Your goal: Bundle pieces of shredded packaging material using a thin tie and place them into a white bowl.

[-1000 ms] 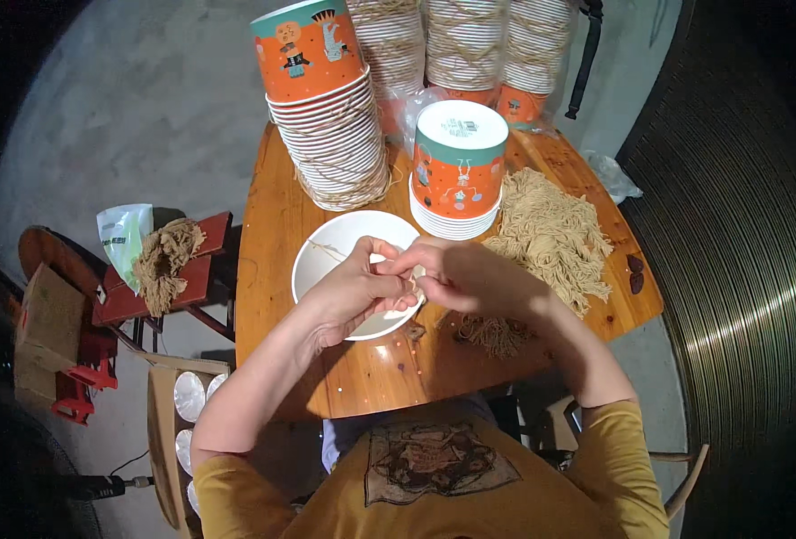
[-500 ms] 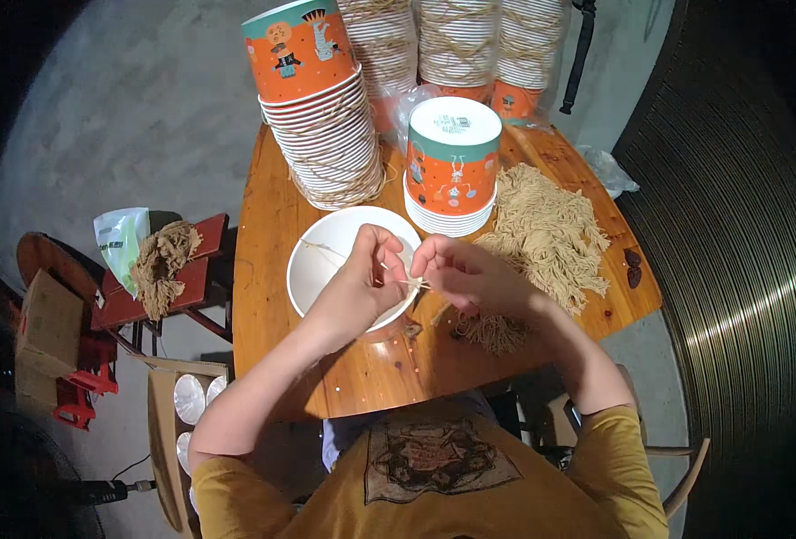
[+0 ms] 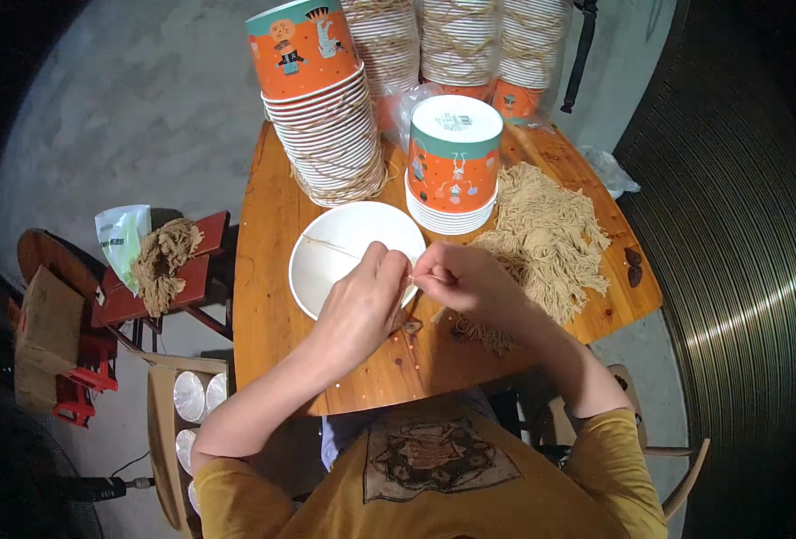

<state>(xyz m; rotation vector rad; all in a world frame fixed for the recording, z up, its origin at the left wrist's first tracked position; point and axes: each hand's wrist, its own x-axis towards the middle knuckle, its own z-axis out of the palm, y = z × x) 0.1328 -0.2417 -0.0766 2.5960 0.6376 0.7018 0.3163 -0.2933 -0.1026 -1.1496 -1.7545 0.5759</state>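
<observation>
A white paper bucket [image 3: 315, 277] stands on the wooden table with its mouth toward me. A thin beige string [image 3: 329, 246] lies across its far rim. Over the bucket's right edge, my left hand [image 3: 362, 292] is closed, fingertips pinched on the string. Close beside it, my right hand [image 3: 465, 277] also pinches the string, and a short bit of it shows between the two hands. The exact grip of the left fingers is hidden behind the back of the hand. To the right lies a pile of beige strings [image 3: 555, 238], partly behind my right forearm.
Past the bucket stand an upside-down orange-and-green bucket stack [image 3: 454, 171] and a tall string-wrapped stack [image 3: 330, 135]. More wrapped stacks [image 3: 459, 45] rise behind. Dark scraps [image 3: 633, 268] lie at the table's right edge. A red stool [image 3: 196, 262] holds a string bundle [image 3: 166, 260].
My fingers have closed in: the left hand has turned its back upward and the right fingers have curled into a tighter pinch. The loose string ends that showed between the hands are now mostly hidden.
</observation>
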